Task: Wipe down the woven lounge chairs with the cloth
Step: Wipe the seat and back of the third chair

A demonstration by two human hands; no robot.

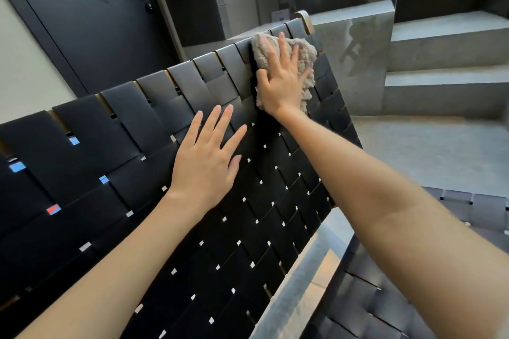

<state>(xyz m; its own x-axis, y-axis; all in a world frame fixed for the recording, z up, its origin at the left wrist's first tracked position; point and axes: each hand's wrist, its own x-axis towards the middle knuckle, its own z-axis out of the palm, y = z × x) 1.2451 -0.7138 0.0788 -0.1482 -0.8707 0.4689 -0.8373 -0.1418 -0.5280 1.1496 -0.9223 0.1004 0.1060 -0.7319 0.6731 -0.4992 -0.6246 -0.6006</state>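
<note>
The black woven backrest of a lounge chair (143,129) fills the left and centre of the head view, tilted up towards the right. A shaggy beige cloth (304,55) lies against its upper right corner. My right hand (281,77) presses flat on the cloth with straight, spread fingers. My left hand (205,157) rests flat on the woven straps lower down, to the left of the cloth, with its fingers straight and holding nothing.
A second woven chair (366,305) sits at the lower right, with a gap of floor between the two. Grey stone steps (440,80) rise at the right. A dark door (82,8) and a pale wall stand behind the backrest on the left.
</note>
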